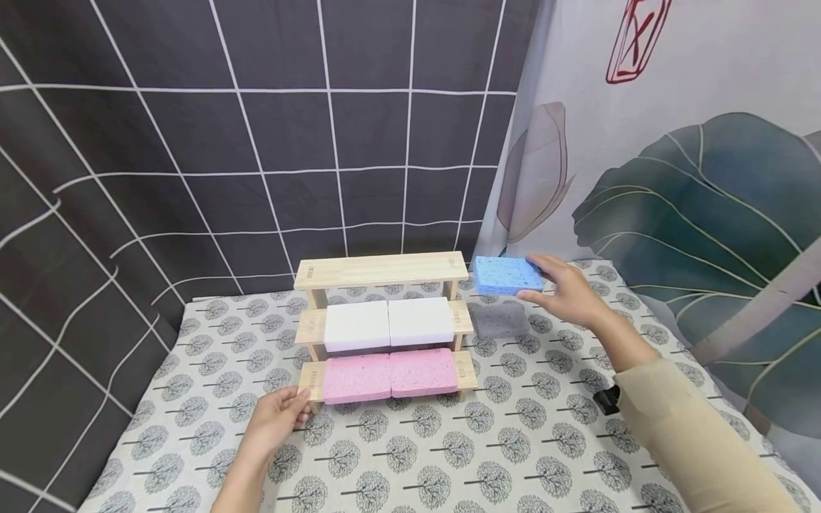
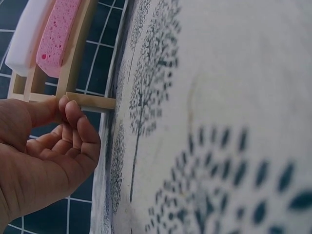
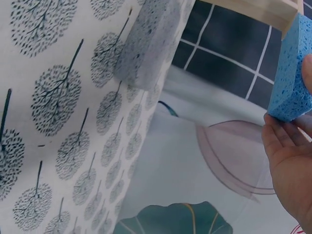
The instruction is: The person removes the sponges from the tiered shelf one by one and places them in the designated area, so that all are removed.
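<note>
Tree-print cloth (image 1: 513, 442), frame centre: left hand (image 1: 277, 419) pinches rack (image 1: 383, 269) corner, right hand (image 1: 567, 291) grips blue sponge (image 1: 507, 275); best kept level onto the top shelf.

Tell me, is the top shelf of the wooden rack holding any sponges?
No, the top shelf is bare; the blue sponge is in the right hand beside it.
</note>
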The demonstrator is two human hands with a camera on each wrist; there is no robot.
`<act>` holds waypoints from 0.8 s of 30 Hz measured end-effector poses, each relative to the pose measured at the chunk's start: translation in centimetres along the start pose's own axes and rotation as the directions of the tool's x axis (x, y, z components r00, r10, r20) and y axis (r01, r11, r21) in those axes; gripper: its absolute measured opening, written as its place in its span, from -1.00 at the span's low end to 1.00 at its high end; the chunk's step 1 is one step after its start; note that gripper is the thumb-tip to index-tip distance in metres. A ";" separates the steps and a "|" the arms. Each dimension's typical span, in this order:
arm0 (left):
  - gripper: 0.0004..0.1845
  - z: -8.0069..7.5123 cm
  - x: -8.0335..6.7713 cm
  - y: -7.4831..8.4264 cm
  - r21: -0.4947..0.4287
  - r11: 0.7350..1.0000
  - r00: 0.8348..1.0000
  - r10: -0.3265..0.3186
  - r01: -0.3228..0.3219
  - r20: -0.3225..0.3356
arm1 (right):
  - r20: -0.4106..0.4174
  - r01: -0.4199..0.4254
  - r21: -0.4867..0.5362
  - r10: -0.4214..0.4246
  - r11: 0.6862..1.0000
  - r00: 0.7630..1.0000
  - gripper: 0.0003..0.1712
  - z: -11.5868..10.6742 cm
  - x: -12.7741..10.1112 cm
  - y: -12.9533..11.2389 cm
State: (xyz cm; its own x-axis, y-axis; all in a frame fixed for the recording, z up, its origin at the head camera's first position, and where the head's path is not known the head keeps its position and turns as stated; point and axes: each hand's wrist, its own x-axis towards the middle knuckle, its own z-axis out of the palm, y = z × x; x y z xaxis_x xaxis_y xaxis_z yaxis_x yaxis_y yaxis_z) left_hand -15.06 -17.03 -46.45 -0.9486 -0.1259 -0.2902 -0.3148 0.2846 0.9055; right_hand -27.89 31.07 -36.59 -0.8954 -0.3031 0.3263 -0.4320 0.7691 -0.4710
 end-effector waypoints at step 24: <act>-0.60 -0.1 -0.2 0.2 0.004 1.000 1.000 0.004 -0.004 0.020 | 0.027 -0.039 0.022 0.039 0.999 0.999 -0.08 0.5 -2.4 5.8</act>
State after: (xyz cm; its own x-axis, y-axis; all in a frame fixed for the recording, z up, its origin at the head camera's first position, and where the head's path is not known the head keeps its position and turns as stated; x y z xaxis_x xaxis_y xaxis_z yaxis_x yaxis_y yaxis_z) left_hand -14.95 -17.07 -46.23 -0.9503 -0.1058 -0.2929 -0.3113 0.2892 0.9053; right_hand -28.31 36.01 -40.56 -0.9141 -0.2883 0.2852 -0.3987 0.7678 -0.5015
